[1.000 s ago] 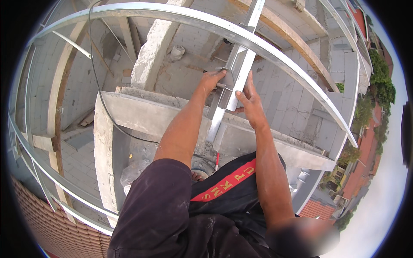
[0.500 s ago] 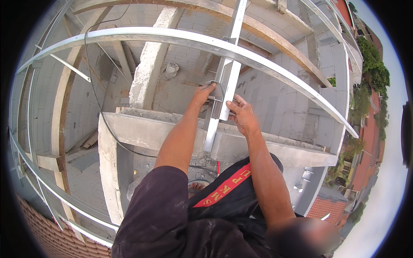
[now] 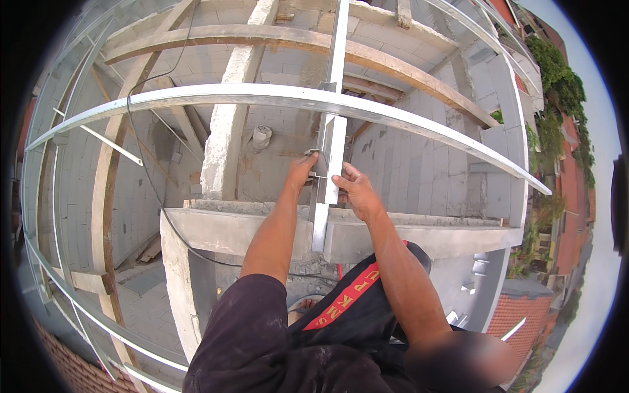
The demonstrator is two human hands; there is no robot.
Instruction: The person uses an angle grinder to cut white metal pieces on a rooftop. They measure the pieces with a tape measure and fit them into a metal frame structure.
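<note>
A long silvery metal channel (image 3: 320,234) runs away from me, its near end resting in a gap of the concrete beam. Alongside it lies a shorter white metal channel piece (image 3: 337,147). My right hand (image 3: 359,191) grips this piece near its lower end, thumb on its face and fingers curled behind. To the left, my left hand (image 3: 301,173) is closed on a small grey metal bracket (image 3: 319,165), pressed to the channel's side. A long curved-looking metal batten (image 3: 262,95) crosses over the channel beyond my hands. Some of my fingertips are hidden behind the metal.
A concrete beam (image 3: 419,237) stands before my legs, with rooms far below it. Wooden beams (image 3: 288,37) and a rough concrete beam (image 3: 226,131) span the opening. A black cable (image 3: 145,141) hangs across the left. Tiled roofs (image 3: 521,321) and trees lie at right.
My view has shifted, so the frame and both hands appear lower and slightly left. Both hands keep their grip on the bracket and the channel piece, with little visible movement against the metal.
</note>
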